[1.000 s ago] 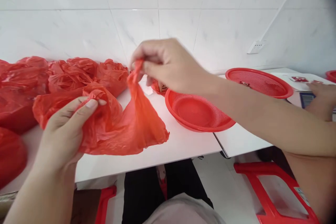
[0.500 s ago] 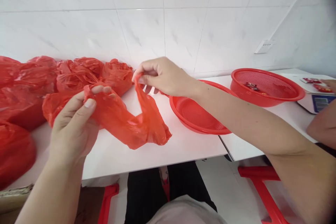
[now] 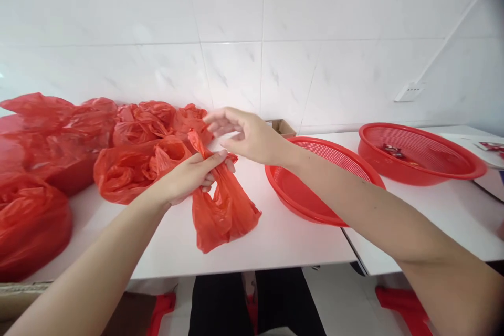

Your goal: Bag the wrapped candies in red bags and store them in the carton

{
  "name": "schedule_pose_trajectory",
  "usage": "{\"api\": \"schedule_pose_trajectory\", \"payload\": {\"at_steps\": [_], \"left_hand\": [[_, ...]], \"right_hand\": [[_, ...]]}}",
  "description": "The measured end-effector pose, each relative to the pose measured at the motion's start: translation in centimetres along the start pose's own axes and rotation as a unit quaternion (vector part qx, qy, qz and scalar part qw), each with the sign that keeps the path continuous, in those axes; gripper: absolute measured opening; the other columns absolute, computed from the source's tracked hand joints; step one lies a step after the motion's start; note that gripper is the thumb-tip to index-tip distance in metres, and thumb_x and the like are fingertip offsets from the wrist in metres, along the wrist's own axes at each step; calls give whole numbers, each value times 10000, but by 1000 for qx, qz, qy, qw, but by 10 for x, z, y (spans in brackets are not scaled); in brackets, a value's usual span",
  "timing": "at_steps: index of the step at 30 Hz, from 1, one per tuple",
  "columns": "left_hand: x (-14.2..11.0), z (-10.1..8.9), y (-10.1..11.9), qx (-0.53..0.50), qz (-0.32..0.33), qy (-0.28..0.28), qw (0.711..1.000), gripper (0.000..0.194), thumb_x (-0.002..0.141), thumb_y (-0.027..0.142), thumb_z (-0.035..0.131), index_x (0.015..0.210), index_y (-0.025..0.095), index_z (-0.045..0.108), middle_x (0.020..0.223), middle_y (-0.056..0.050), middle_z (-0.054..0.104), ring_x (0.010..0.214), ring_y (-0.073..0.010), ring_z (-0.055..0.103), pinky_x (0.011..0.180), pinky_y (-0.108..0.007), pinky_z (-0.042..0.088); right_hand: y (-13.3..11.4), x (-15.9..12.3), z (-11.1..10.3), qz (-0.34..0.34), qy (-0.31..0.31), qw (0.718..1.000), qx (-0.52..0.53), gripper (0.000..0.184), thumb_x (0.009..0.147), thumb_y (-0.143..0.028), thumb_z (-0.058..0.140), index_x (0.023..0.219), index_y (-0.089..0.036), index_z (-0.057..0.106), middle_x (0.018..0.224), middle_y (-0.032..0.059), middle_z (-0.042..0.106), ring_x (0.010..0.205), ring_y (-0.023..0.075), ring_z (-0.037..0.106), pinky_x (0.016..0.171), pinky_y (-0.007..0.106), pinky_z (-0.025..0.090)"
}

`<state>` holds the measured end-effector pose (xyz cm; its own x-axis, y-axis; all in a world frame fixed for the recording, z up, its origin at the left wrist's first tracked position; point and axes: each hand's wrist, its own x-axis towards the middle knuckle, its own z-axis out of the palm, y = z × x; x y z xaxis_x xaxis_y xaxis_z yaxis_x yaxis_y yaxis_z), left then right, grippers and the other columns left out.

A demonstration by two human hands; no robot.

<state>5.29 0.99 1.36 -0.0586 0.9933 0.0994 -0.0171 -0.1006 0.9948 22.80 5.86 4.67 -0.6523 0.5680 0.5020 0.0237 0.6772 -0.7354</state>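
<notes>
Right now I see my left hand (image 3: 192, 176) pinched closed on the gathered neck of a small crinkled red plastic bag (image 3: 222, 210), whose body rests on the white tabletop (image 3: 275, 241) just short of the front edge. My right hand (image 3: 246, 134) hangs just above and behind the neck with its fingers (image 3: 214, 118) spread and slack, gripping nothing. To the bag's right a strip of bare top separates it from a shallow round red plastic mesh basket (image 3: 299, 199), which lies near the seam where this table meets a second white table (image 3: 433, 210); a second red mesh basket (image 3: 464, 168) sits farther right on that one, with a few small wrapped items inside. Close on the left is a puffed red plastic bag with an open mouth (image 3: 129, 168), and beyond it a heap of more filled red plastic bags (image 3: 51, 136) runs along the wall to the left edge of my view, so the free room lies in front and to the right of the held bag. A small brown cardboard box (image 3: 281, 127) stands against the white tiled wall (image 3: 275, 37) behind my right hand, and a white socket (image 3: 409, 92) is fixed to the tiles farther right. Below the table edge I can see dark trousers and red plastic stool parts (image 3: 405, 307).
</notes>
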Motion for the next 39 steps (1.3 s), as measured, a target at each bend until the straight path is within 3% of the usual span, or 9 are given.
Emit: {"api": "schedule_pose_trajectory", "payload": {"at_steps": [4,9,15,18,21,26,31,34,39], "left_hand": [[1,0,-3,49,-121,-133,982,450,783,578,652,551,207,547,433,75,284,368,-70,274,407,-234,358],[-1,-6,0,58,-60,-160,984,391,811,560,616,727,188,700,575,-58,606,494,-156,512,533,-314,481],[-7,-14,16,258,10,-250,933,148,793,332,670,846,225,758,699,-25,645,630,-154,555,620,-284,475],[-7,-12,8,331,39,-207,920,86,782,193,593,764,215,675,667,25,569,576,-112,493,534,-232,399],[-6,-8,-6,357,111,-97,923,81,761,141,539,782,213,569,668,44,538,525,-97,451,484,-221,341],[-9,-2,-19,394,291,-2,872,162,840,177,530,974,223,611,1048,-34,656,848,-162,628,722,-281,482],[-13,2,-22,412,272,-43,869,244,928,282,492,1077,235,679,999,-35,718,854,-176,661,754,-288,498],[-16,-2,-25,441,257,-52,858,315,956,347,449,1131,232,684,1027,-53,728,878,-202,669,765,-312,501],[-28,-32,-40,420,210,18,883,352,942,457,459,984,235,728,1005,-71,736,944,-255,656,853,-362,490]], "right_hand": [[16,-15,-1,55,-53,996,-54,210,822,-174,614,1032,-187,617,887,17,676,877,150,641,837,344,525],[1,-27,-8,29,23,998,55,87,846,-234,635,904,-170,622,832,6,648,775,120,625,747,289,528],[20,-22,8,86,30,986,140,202,971,-301,479,1005,-184,640,986,48,687,992,153,625,929,337,484],[40,-22,25,150,-2,983,102,264,992,-273,425,1104,-192,650,1069,53,678,1072,176,593,1007,385,436],[47,-27,31,187,-15,977,106,268,966,-260,462,1157,-228,649,1115,37,664,1094,189,586,1000,385,441],[40,-33,22,208,-82,956,191,162,901,-220,499,994,-220,631,940,11,657,855,151,625,796,305,500],[31,-37,15,127,-8,978,-166,209,870,-151,394,685,-182,486,720,-8,556,670,123,504,602,251,333],[35,-35,8,76,21,923,-377,250,868,-164,391,638,-176,488,685,4,564,646,133,475,575,275,244],[65,-26,-22,194,27,869,-454,250,868,-204,423,666,-177,569,749,49,648,754,186,556,595,292,242]]}}
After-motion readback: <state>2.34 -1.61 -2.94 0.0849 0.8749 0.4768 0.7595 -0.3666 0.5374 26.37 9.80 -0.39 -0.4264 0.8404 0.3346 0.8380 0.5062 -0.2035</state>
